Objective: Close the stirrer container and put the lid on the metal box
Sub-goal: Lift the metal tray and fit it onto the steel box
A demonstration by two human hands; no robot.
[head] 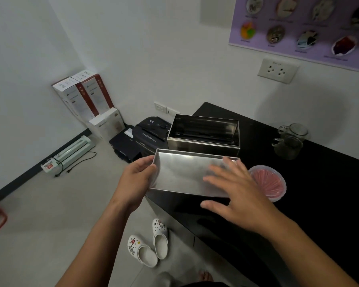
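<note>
Open, empty rectangular metal box (203,133) upright at the black counter's far-left corner. Shallow metal lid (184,172) just in front, hollow side up, tilted, overhanging the edge. Round stirrer container (267,182), translucent-lidded over pink stirrers, just right of the lid.

A small office back room: a black paper shredder (151,132) and a white laminator (71,154) sit on the grey floor beside stacked white-and-red cardboard boxes (85,94), a glossy black counter (319,193) alongside.
</note>
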